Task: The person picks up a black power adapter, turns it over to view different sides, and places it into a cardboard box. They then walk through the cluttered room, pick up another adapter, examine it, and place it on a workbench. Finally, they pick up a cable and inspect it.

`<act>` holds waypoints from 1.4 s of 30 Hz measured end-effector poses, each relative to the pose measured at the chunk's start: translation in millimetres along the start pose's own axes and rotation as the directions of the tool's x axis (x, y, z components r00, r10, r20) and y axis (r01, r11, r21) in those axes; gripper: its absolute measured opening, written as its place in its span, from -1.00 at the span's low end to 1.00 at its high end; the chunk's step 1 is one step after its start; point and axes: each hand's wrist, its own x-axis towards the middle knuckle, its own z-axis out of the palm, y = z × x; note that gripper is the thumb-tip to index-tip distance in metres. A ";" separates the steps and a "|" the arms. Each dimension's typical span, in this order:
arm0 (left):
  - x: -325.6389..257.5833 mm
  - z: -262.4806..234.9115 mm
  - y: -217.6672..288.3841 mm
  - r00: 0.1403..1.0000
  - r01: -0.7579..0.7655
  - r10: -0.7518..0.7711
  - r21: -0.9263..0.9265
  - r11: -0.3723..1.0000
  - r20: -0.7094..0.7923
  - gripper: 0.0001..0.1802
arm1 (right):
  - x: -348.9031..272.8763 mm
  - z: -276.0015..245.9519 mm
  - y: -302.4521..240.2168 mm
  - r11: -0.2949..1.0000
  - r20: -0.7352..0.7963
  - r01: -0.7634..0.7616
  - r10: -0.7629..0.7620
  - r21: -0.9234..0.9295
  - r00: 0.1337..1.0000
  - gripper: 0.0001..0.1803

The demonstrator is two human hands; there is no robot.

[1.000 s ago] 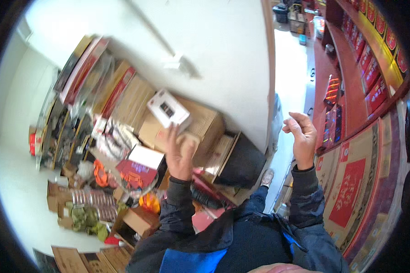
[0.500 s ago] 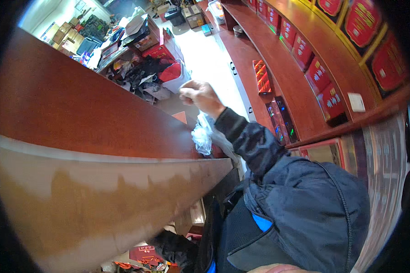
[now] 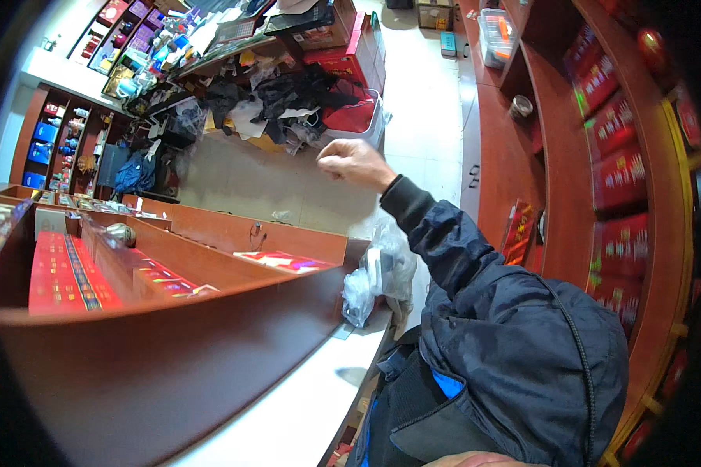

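Note:
My right hand [image 3: 354,163] is raised over the aisle, its fingers curled into a loose fist. Nothing shows between them. A dark jacket sleeve covers that arm. My left hand is out of sight. Below my right forearm, crumpled clear plastic bags [image 3: 358,296] lie against the end of a reddish-brown wooden counter [image 3: 210,342]; the hand does not touch them. Inside the counter's compartments are red boxes [image 3: 51,276] and a red-and-white flat pack [image 3: 284,262].
On the right run brown wooden shelves [image 3: 561,132] with red boxes [image 3: 619,179] and a small jar [image 3: 521,107]. Ahead stands a white bin [image 3: 378,124] beside a heap of dark bags [image 3: 296,97]. A pale tiled floor [image 3: 420,132] lies between them.
The view has shifted, and the counter's inner compartments have come into sight on the left. My left sleeve has left the picture. My right hand stays raised and curled.

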 end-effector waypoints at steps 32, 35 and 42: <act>499.0 449.8 571.2 0.872 -0.413 0.477 -0.359 0.837 0.111 -0.70 | 433.6 -621.0 -199.8 0.340 0.306 0.286 0.004 -0.896 0.952 -0.87; 508.6 526.9 619.7 0.922 -0.227 0.319 -0.362 0.904 0.218 -0.69 | 419.9 -659.9 -125.7 0.513 0.003 -0.093 0.183 -0.854 0.983 -0.83; 569.3 625.4 777.1 0.861 -0.370 0.418 -0.209 0.905 0.290 -0.63 | 641.5 -621.9 -131.0 0.721 0.198 0.208 -0.100 -0.661 0.975 -0.87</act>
